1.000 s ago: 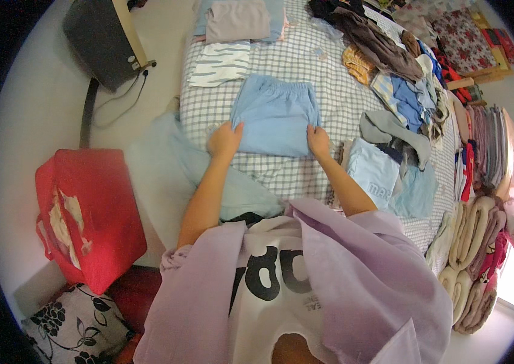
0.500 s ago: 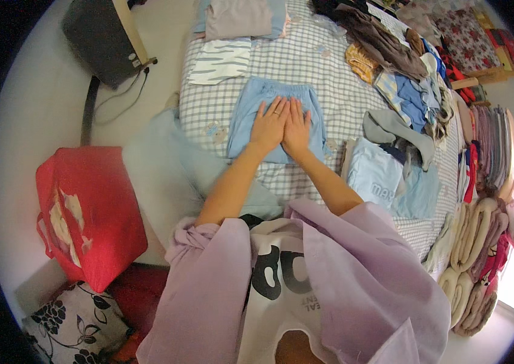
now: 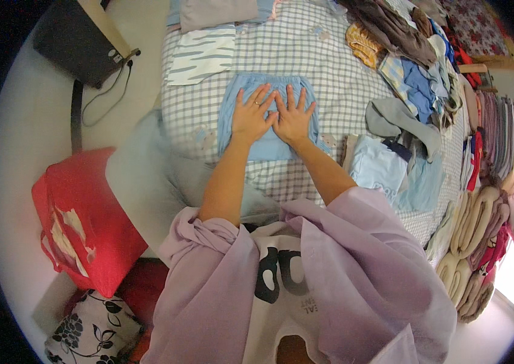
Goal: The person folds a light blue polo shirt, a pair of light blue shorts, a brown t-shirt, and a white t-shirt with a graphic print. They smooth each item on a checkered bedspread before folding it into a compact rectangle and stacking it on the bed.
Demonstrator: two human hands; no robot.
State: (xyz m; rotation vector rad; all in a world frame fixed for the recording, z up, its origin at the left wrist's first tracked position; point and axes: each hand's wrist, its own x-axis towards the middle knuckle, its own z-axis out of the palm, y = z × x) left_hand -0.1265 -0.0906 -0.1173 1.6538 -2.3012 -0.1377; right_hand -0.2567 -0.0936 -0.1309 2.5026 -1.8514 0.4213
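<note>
Light blue elastic-waist pants (image 3: 269,151), folded into a rough rectangle, lie on the checked bedsheet (image 3: 293,42). My left hand (image 3: 253,116) rests flat on them with its fingers spread, a ring on one finger. Beside it my right hand (image 3: 292,119) also presses flat, its fingers apart and pointing toward the gathered waistband. The two hands nearly meet at the thumbs. Just beyond to the left lies a folded white cloth with grey-green stripes (image 3: 201,57).
Folded pale blue shirts (image 3: 378,162) and a grey garment (image 3: 399,120) lie right. A heap with a brown garment (image 3: 390,33) is at far right. Folded clothes (image 3: 217,12) sit at the far edge. A red bag (image 3: 87,212) stands left, rolled blankets (image 3: 475,221) right.
My hands have moved apart slightly and their fingers have spread on the blue pants. The whole view has shifted a little.
</note>
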